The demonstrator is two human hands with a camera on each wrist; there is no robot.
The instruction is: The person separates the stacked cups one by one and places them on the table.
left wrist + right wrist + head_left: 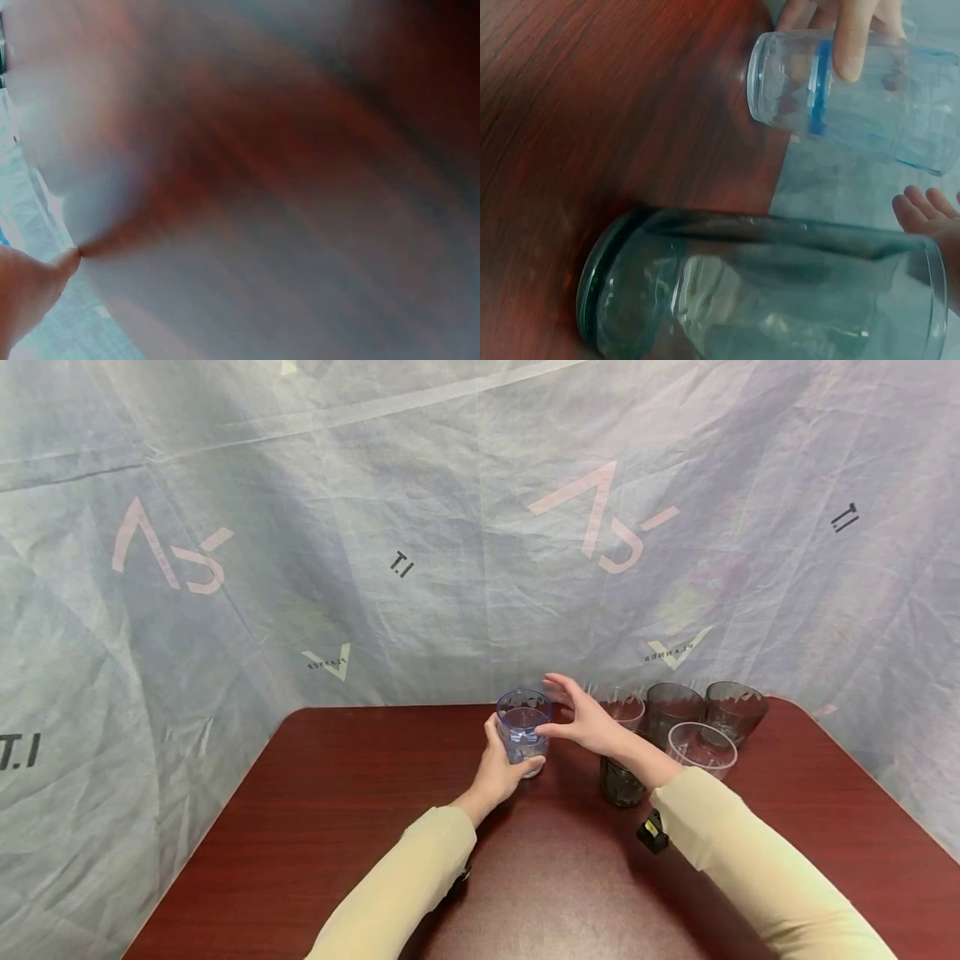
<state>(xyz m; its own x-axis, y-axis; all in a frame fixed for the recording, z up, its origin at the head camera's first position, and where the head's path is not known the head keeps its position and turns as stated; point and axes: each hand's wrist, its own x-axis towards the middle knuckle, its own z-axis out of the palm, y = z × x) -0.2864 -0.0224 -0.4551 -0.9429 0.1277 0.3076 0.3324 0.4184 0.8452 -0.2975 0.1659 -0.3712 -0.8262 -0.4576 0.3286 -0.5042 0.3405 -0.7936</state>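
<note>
In the head view my left hand (501,770) grips a blue-rimmed drinking glass (525,720) low on its side, near the back edge of the table. The right wrist view shows this glass (885,112) as clear with a blue band inside; it looks like a blue glass nested in a clear one. My right hand (588,725) is just right of its rim, fingers spread and slightly bent, holding nothing. A dark glass (622,787) stands below and beside the right forearm. Only a blurred part of the left hand (34,289) appears in the left wrist view.
Right of the hands stand more glasses: a clear one (621,708) partly behind the right hand, two grey ones (672,714) (735,714) at the back, and a clear one (703,750) in front. The red-brown table (322,793) ends at a grey printed cloth (450,527).
</note>
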